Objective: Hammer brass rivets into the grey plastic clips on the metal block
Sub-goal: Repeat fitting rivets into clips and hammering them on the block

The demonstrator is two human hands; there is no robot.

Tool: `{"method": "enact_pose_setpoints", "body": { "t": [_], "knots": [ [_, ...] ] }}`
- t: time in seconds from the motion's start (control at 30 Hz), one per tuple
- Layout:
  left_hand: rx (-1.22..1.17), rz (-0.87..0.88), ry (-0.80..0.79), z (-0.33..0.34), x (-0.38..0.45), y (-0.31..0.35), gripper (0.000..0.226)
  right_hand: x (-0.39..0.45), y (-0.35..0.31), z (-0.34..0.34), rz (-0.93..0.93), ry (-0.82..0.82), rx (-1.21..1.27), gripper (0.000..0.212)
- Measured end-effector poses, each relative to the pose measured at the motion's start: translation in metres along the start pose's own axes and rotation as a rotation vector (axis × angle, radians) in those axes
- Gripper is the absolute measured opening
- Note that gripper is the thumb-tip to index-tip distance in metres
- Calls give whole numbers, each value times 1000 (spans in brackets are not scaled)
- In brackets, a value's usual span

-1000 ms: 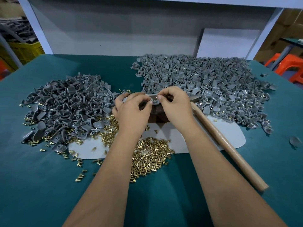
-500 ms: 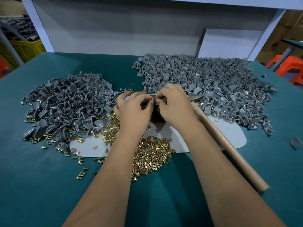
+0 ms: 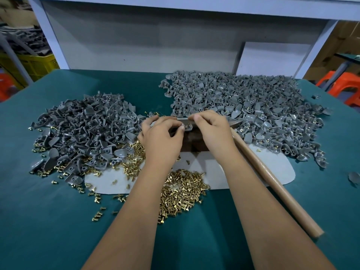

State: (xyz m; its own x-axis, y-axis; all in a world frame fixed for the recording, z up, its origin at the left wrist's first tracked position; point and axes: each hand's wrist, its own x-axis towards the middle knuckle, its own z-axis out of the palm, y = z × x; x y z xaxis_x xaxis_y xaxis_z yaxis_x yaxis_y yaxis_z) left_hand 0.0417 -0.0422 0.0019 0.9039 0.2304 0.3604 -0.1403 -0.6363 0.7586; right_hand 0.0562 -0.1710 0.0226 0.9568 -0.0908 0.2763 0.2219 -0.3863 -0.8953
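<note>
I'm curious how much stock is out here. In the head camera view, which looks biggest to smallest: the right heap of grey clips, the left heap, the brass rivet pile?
1. Right heap of grey clips, though it lies farther away.
2. Left heap of grey clips.
3. Brass rivet pile, clearly smallest.

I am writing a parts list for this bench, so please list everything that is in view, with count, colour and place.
clip piles: two, grey, left and far right of the table
rivets: many, brass, heap near the left forearm, more scattered left
metal block: one, dark, centre, between the hands
hammer: one, wooden handle, lying right of the right forearm
mat: one, white, under the block
table: one, teal
stool: one, orange, far right
crate: one, yellow, far left
left hand: fingertips pinching at the block top
right hand: fingertips pinching beside it
</note>
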Motion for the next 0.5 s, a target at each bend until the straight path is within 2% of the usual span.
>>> {"method": "enact_pose_setpoints", "body": {
  "t": [0.1,0.2,0.5],
  "knots": [
    [-3,-4,-3,0,0,0,10,-1,0,-1,3,1,36,18],
    [-10,-4,1,0,0,0,10,-2,1,0,-50,-22,-44,11],
    [-15,-11,4,1,0,-1,10,0,3,5,-128,21,-168,14]
  ]
}}
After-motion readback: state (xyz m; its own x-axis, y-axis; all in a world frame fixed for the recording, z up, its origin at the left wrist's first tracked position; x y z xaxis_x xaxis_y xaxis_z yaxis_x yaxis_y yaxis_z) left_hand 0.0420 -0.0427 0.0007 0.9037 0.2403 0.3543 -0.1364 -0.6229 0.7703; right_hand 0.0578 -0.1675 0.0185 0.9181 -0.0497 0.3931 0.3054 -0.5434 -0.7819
